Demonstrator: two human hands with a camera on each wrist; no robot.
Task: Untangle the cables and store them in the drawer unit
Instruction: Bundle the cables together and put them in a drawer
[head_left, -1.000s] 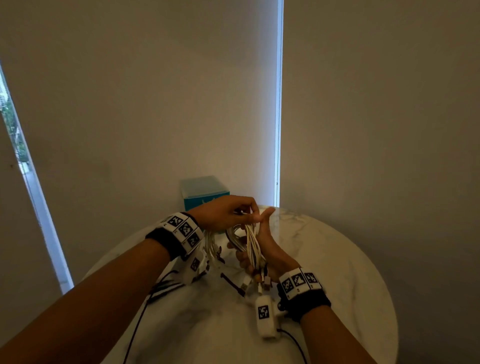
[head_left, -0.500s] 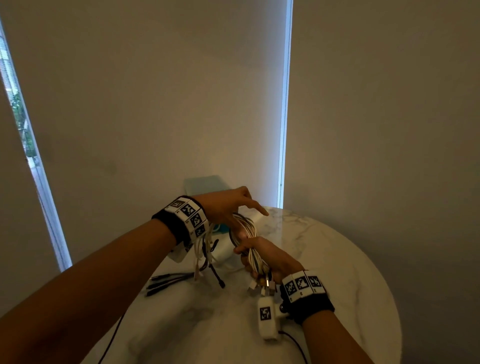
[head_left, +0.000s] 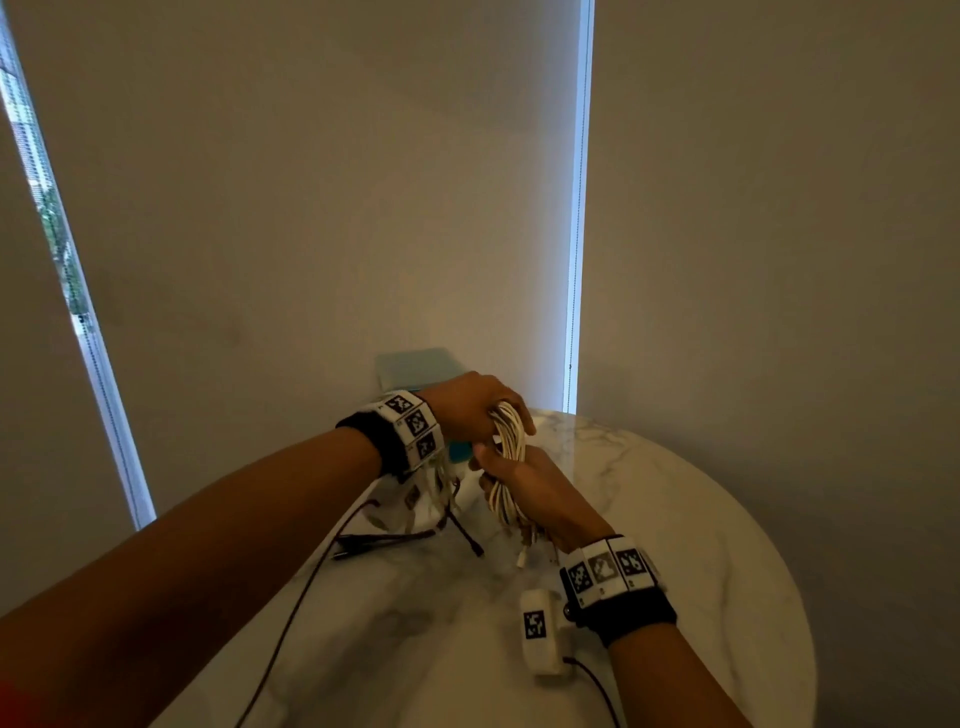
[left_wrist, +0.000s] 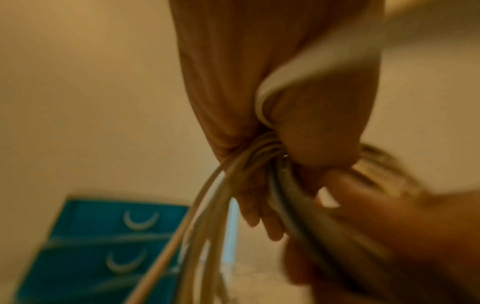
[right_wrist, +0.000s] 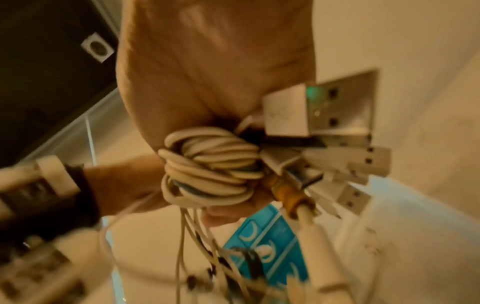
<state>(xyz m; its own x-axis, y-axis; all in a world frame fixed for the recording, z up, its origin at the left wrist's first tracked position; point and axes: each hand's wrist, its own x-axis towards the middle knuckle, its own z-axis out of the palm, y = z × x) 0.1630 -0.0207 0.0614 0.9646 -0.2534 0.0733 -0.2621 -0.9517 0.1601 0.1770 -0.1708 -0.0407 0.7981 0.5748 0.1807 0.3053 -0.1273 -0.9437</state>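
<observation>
Cables (head_left: 506, 467) half hidden by hands

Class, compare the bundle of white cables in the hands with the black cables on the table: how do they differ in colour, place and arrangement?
The white cables are pale; the black cables are dark. The white cables are held above the table, gripped by both the left hand and the right hand; the black cables lie on the table, untouched. The white cables are coiled into a bundle; the black cables sprawl loosely. Neither is in the blue drawer unit yet.
</observation>
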